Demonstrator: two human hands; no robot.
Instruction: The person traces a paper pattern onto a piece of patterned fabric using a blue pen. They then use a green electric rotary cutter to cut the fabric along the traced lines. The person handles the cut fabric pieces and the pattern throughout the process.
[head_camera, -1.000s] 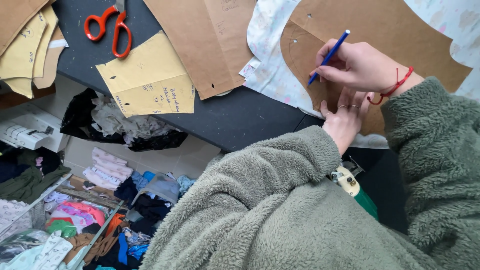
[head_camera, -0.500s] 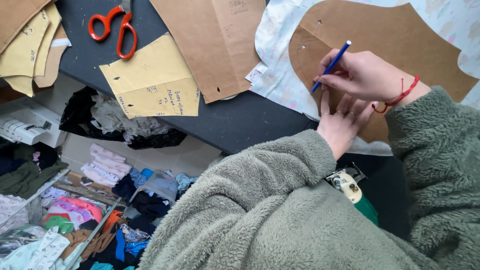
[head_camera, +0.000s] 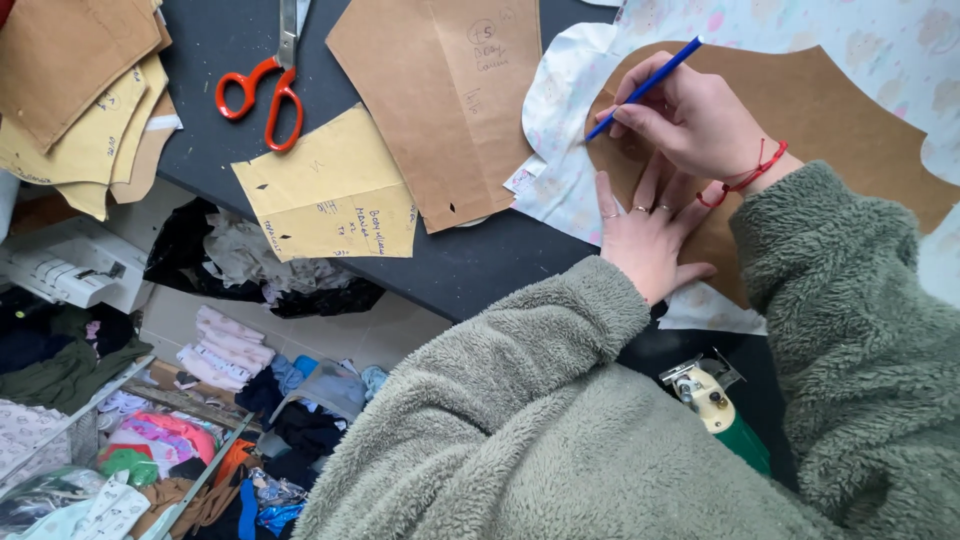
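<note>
A: What is the right hand (head_camera: 700, 125) doing?

B: Its fingers are pinched closed around a blue pen (head_camera: 645, 87), held at a slant with the tip down at the left edge of a brown cardboard pattern (head_camera: 800, 110). A red string sits around that wrist.

A: And the left hand (head_camera: 645, 235)?

B: It grips nothing. It lies flat, fingers spread, pressing on the same brown pattern just below the right hand; the two hands touch or nearly touch. There are rings on two of its fingers.

A: Where does the pattern lie?

B: On a sheet of pale printed cloth (head_camera: 560, 120), which shows all round its edge. The cloth is spread on a dark table (head_camera: 470, 260), at its right part.

A: What else is on the table?

B: Just left of the cloth, a larger brown paper piece (head_camera: 440, 100) with a yellow paper piece (head_camera: 330, 195) partly tucked under it. Further left lie orange-handled scissors (head_camera: 268, 85), closed, and at the far left corner a stack of brown and yellow pieces (head_camera: 85, 90).

A: And off the table?

B: Below its edge, heaps of folded and loose clothes (head_camera: 220, 345) on the floor. Both arms wear fuzzy green sleeves (head_camera: 520, 400). Near the bottom right, a green and cream tool (head_camera: 715, 400) peeks out between the sleeves.
</note>
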